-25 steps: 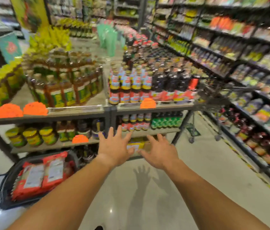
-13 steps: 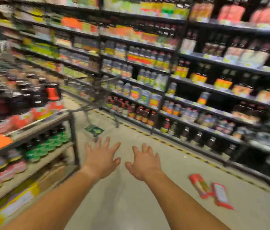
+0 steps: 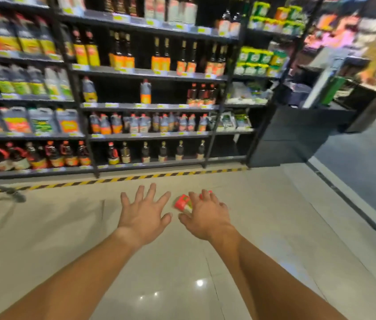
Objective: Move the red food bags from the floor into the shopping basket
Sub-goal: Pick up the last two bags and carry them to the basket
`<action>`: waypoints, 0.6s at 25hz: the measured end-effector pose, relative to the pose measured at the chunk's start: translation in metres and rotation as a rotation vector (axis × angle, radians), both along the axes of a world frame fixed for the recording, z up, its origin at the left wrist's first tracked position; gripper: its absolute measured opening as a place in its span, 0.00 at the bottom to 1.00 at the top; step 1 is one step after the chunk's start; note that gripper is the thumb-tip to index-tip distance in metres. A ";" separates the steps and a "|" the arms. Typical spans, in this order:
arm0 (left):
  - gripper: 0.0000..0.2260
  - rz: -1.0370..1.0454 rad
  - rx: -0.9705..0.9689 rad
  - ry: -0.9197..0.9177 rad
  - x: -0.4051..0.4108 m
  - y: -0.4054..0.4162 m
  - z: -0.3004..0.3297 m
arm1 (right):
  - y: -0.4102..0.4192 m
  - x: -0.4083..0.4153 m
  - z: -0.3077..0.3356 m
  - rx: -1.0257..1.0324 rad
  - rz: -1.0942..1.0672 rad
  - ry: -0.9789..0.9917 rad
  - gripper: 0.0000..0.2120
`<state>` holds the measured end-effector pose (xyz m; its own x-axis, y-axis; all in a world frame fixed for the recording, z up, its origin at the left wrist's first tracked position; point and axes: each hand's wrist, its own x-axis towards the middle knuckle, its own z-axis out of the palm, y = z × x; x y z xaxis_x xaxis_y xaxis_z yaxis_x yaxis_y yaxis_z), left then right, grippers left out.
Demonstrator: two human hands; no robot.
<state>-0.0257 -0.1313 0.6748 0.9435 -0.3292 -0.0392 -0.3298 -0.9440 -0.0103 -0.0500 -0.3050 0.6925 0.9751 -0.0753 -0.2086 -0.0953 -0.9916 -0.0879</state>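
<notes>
Pale glossy floor tiles [image 3: 170, 285] fill the near field, with small light reflections on them. 2 bare forearms reach forward over the tiles, palms down.

Left hand [image 3: 144, 215]: fingers spread wide apart, empty, held above bare floor and touching nothing visible.

Right hand [image 3: 206, 218]: fingers splayed and slightly curled, nothing gripped. It sits in front of the red food bags [image 3: 183, 203], which lie on the floor just beyond its fingertips. 1 bag shows as a red packet with a pale green and white label, between the 2 hands; a second red edge peeks out past the right fingers. Contact between fingers and bags cannot be told, since the hand hides most of them.

Shopping basket: out of frame.

Beyond the bags, a yellow-and-black striped hazard tape line [image 3: 124, 180] runs along the floor at the foot of a dark metal store shelving unit [image 3: 150, 73]. Its 5 visible tiers hold dark sauce bottles with orange and yellow labels, and grey jugs at left. Labels are blurred and unreadable.
</notes>
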 end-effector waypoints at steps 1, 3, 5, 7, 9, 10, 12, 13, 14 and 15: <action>0.28 -0.033 0.011 -0.006 0.019 -0.015 -0.004 | -0.021 0.014 -0.004 0.016 -0.040 -0.005 0.33; 0.28 -0.077 0.015 -0.018 0.062 -0.047 -0.013 | -0.068 0.048 -0.013 0.044 -0.120 0.001 0.33; 0.27 -0.117 0.029 -0.010 0.104 -0.078 -0.023 | -0.111 0.084 -0.023 0.057 -0.179 0.025 0.32; 0.26 -0.148 0.066 -0.003 0.144 -0.110 -0.034 | -0.150 0.121 -0.036 0.061 -0.206 0.049 0.29; 0.26 -0.148 0.077 0.011 0.180 -0.136 -0.044 | -0.184 0.159 -0.048 0.063 -0.208 0.087 0.28; 0.26 -0.138 0.076 0.016 0.198 -0.149 -0.050 | -0.200 0.178 -0.055 0.047 -0.203 0.115 0.29; 0.27 -0.121 0.097 0.032 0.235 -0.174 -0.062 | -0.231 0.219 -0.065 0.000 -0.184 0.167 0.32; 0.27 -0.120 0.114 0.056 0.252 -0.185 -0.068 | -0.244 0.239 -0.069 -0.016 -0.174 0.193 0.34; 0.28 -0.121 0.122 0.080 0.268 -0.195 -0.075 | -0.255 0.257 -0.073 -0.026 -0.169 0.211 0.34; 0.28 -0.120 0.122 0.102 0.285 -0.207 -0.085 | -0.267 0.276 -0.078 -0.038 -0.165 0.223 0.34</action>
<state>0.2591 -0.3379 0.5897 0.8868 -0.4262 -0.1788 -0.4453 -0.8915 -0.0831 0.2261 -0.5717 0.6145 0.8792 -0.2413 -0.4108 -0.2688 -0.9632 -0.0096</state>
